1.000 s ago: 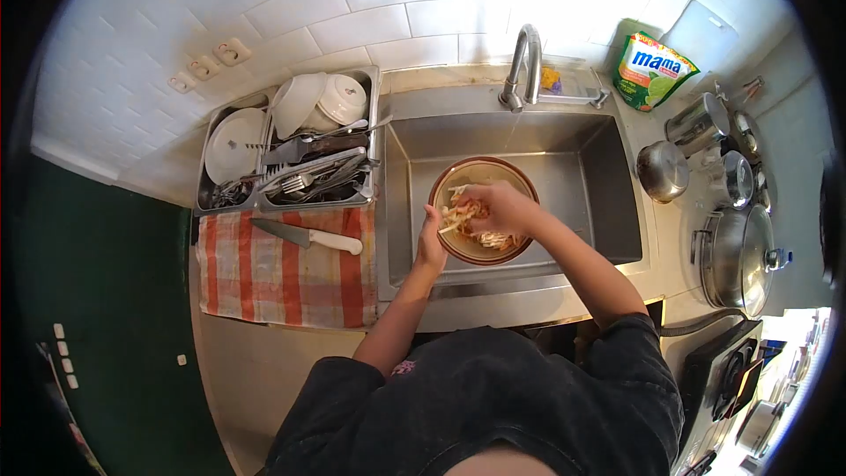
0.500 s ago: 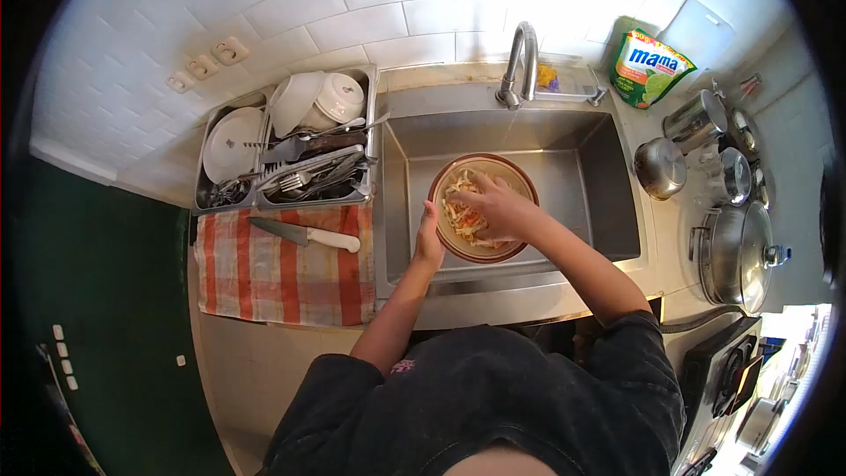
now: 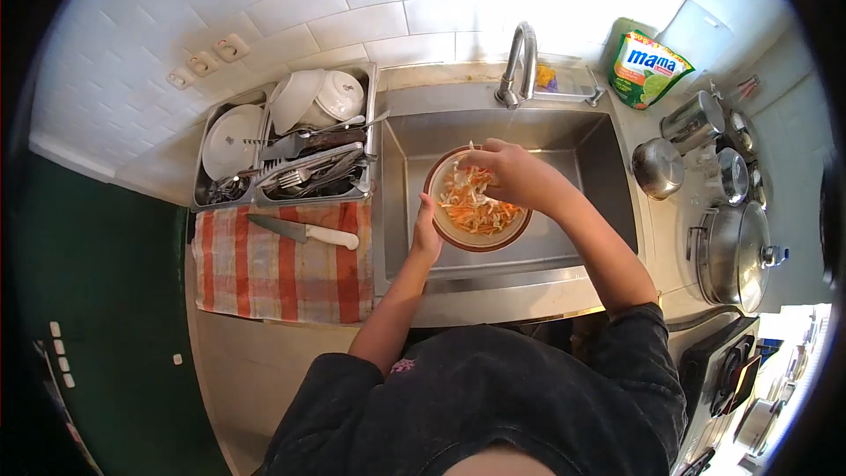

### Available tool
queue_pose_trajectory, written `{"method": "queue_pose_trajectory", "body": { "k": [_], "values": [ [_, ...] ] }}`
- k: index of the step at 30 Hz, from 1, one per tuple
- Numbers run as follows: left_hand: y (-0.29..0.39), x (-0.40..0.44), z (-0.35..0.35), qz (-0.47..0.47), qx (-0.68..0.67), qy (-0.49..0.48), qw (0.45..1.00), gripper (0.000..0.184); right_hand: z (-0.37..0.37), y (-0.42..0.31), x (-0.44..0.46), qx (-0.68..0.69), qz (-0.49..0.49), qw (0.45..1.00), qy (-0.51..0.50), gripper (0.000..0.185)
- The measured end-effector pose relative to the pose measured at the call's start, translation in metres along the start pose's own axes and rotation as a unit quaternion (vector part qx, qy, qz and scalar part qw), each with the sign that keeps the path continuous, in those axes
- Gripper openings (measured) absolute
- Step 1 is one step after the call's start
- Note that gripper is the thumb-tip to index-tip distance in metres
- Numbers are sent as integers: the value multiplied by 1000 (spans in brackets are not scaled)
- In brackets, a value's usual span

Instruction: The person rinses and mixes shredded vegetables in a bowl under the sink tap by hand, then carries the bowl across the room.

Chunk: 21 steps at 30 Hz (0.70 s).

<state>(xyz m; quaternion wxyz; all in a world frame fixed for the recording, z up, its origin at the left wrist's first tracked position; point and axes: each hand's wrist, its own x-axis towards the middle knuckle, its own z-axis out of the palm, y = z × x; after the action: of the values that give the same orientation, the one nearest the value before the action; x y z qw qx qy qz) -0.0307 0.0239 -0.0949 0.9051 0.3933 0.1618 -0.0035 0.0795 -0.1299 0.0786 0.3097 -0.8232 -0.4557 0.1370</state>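
Note:
A brown-rimmed bowl (image 3: 432, 178) is held over the steel sink (image 3: 573, 251). Inside it lie shredded vegetables (image 3: 477, 211), orange and pale strips. My left hand (image 3: 426, 231) grips the bowl's left side, thumb up along the rim and the other fingers hidden beneath. At the bowl's upper right, my right hand (image 3: 518, 174) is closed, fingers bent, with pale shreds poking out at its fingertips. Its palm side is hidden.
A faucet (image 3: 526, 57) rises behind the sink. Left are a dish rack (image 3: 374, 88) and a knife (image 3: 304, 231) on a checked cloth (image 3: 264, 278). To the right stand a small pot (image 3: 657, 169), a large lidded pot (image 3: 736, 256) and a green soap pouch (image 3: 648, 70).
My right hand has risen from the shreds toward the bowl's far side, its fingers now closed. More of the shreds show. The bowl has shifted slightly, still in my left hand.

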Motion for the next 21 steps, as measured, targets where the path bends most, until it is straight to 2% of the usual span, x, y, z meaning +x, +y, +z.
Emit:
{"method": "queue_pose_trajectory", "body": {
  "k": [7,13,19,21],
  "values": [
    [8,-2,7,3,-5,-5,1000,74,2,8,-5,12,-54,998,8,39],
    [12,-1,9,10,-9,11,1000,72,2,13,-15,-4,-33,999,28,36],
    [14,-1,13,37,3,32,999,68,33,19,-27,1,102,992,79,35],
    [11,-3,15,53,-14,48,997,67,56,13,-31,-8,132,975,180,39]
  ]
}}
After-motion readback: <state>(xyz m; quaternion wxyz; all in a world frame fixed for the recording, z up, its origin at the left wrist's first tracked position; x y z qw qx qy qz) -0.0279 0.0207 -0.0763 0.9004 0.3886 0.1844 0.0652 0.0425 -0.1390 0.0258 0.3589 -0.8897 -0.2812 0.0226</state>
